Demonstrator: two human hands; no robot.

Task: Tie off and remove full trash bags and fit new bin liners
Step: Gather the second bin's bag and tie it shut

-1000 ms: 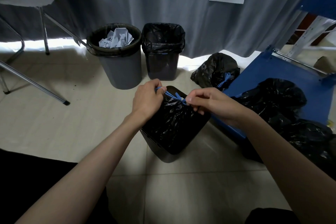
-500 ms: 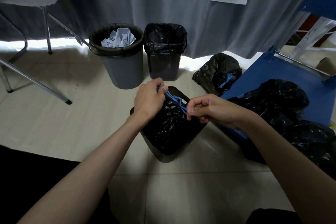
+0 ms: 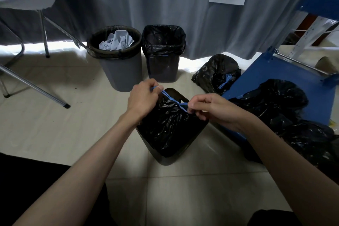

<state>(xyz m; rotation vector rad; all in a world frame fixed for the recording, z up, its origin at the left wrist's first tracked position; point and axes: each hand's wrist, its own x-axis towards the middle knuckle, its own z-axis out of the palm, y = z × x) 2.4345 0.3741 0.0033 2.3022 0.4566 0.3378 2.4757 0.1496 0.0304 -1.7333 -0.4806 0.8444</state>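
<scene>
The black trash bag [image 3: 170, 126] sat gathered inside the near bin [image 3: 166, 159], which stood on the floor at the centre of the view, directly ahead of the person at 12 o'clock and between the two forearms. The blue drawstring [image 3: 173, 100] ran taut across the bag's gathered neck, its long axis lying from roughly 10 o'clock to 4 o'clock. The left hand [image 3: 142, 99] was closed, pinching the 10 o'clock end of the drawstring between thumb and fingers, at the far rim of the bin. The right hand [image 3: 211, 109] was likewise closed, pinching the 4 o'clock end just beside the crossing point of the strands. That crossing lay much nearer the right hand than the left; judged from this, the tightening pull would run along the string's axis, hands moving apart. The knot appeared formed but not yet cinched. Beyond, at 11 o'clock, stood a round grey bin [image 3: 119, 68] holding crumpled paper [image 3: 116, 41], and at 12 o'clock a lined square bin [image 3: 163, 55]. A tied bag [image 3: 214, 71] lay on the floor at 1 o'clock.
</scene>
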